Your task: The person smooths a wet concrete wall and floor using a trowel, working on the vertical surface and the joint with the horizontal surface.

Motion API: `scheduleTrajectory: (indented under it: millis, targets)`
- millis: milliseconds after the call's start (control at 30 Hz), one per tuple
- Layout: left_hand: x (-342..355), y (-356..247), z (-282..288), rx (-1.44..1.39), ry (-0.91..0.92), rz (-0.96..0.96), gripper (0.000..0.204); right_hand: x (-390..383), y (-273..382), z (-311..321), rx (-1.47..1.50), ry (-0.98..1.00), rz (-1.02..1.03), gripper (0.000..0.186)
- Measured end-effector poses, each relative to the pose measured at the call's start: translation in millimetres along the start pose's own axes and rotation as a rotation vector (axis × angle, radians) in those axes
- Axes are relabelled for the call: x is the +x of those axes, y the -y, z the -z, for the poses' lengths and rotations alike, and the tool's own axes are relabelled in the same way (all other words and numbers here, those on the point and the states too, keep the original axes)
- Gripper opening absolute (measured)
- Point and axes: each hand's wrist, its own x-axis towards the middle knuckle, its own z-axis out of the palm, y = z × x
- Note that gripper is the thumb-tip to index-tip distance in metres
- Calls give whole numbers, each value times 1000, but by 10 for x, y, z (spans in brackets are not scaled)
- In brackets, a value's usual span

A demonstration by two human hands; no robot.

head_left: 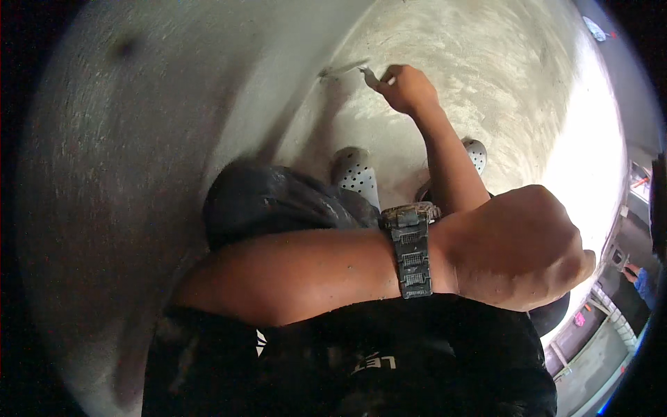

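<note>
My right hand (pixel 411 90) reaches out at the upper middle, its fingers closed round the handle of a trowel (pixel 344 68). The thin, edge-on blade lies along the seam where the grey cement wall (pixel 167 104) meets the cement floor (pixel 514 69). Across my body lies my left forearm, with a dark chunky watch on its wrist. My left hand (pixel 511 250) is closed in a fist at the right, its back turned up and its fingertips hidden; whether it holds anything does not show. It overlaps my right forearm from this view.
Two grey clogs with dark holes, the left shoe (pixel 358 175) and the right shoe (pixel 476 154), stand on the floor. My bent knee (pixel 271 201) is close to the wall. Bright light strikes the floor at right. Beyond, a person's blue clothing (pixel 646 286) shows at the edge.
</note>
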Motion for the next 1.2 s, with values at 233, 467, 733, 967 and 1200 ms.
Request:
scheduleTrajectory:
  millis: [233, 467, 733, 967, 1200]
  targets:
    - [25, 29, -207, -25, -326, -123, 17, -19, -735, 26, 742, 53, -272, 40]
    - [26, 14, -23, 16, -159, -73, 22, 461, -727, -419, 596, 335, -18, 14]
    - [5, 61, 7, -16, -57, -55, 18, -325, -61, -1329, -213, 697, 345, 22]
    - [71, 29, -36, -5, -42, -80, 18, -322, -474, -786, -24, 866, 183, 19]
    - [88, -3, -74, -56, -171, -95, 19, 232, -563, -89, 269, 294, -242, 47]
